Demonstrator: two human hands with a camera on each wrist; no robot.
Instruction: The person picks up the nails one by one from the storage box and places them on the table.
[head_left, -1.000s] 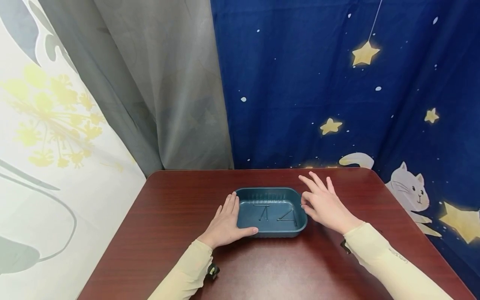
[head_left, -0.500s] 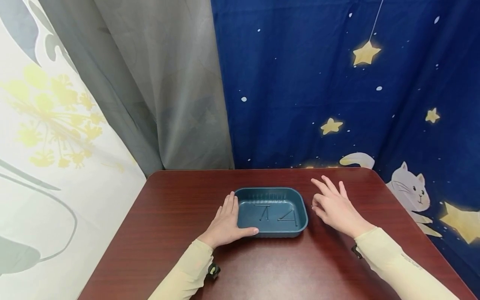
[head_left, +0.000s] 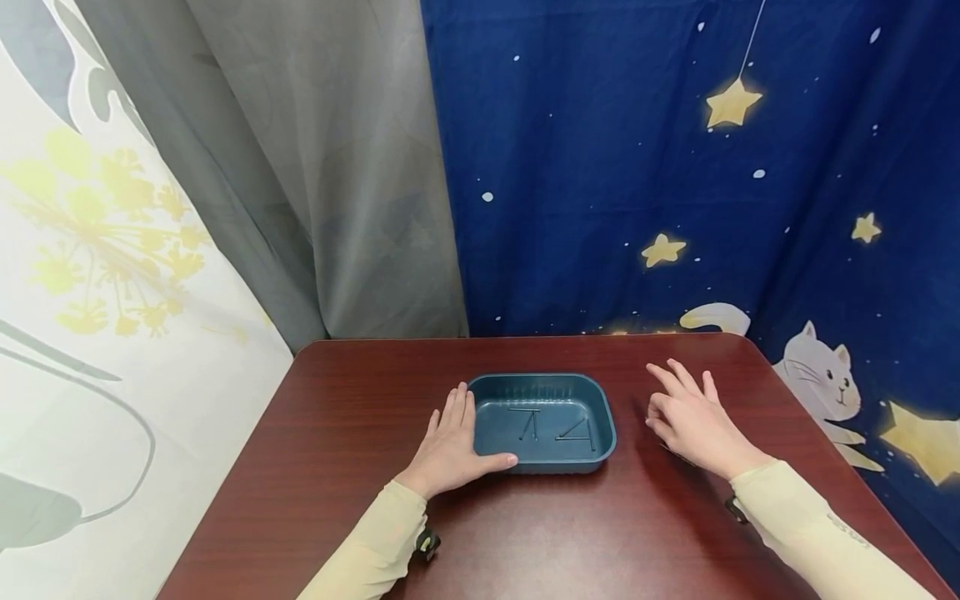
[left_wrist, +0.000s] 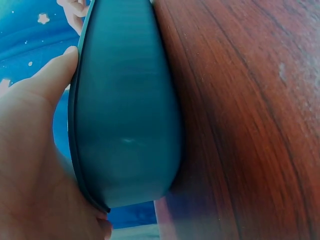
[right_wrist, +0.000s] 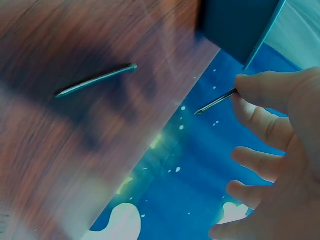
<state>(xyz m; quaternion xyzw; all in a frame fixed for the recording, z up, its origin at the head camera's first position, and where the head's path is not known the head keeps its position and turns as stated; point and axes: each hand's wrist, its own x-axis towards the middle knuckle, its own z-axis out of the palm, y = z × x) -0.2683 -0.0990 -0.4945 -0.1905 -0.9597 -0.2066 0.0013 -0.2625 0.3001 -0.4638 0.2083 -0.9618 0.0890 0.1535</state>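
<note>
A dark teal plastic tray [head_left: 555,467] sits on the table with several thin metal nails [head_left: 574,438] lying in it. My left hand [head_left: 444,454] rests on the tray's left end, fingers straight along the rim and thumb on the near rim. In the left wrist view the thumb [left_wrist: 65,65] touches the rim of the tray [left_wrist: 125,110]. To the right of the tray, apart from it, my right hand [right_wrist: 280,135] pinches a nail [right_wrist: 215,104] between thumb and index finger, the other fingers spread. Another nail [right_wrist: 97,81] lies on the tabletop near that hand.
The reddish-brown wooden table [head_left: 360,408] ends at a back edge in front of a grey curtain [head_left: 375,208] and a blue star-patterned curtain [head_left: 570,167]. A pale patterned surface [head_left: 112,333] stands on the left.
My right hand has moved right, away from the tray's right rim and slightly nearer to me. The left hand, the tray and the nails in it stay in place.
</note>
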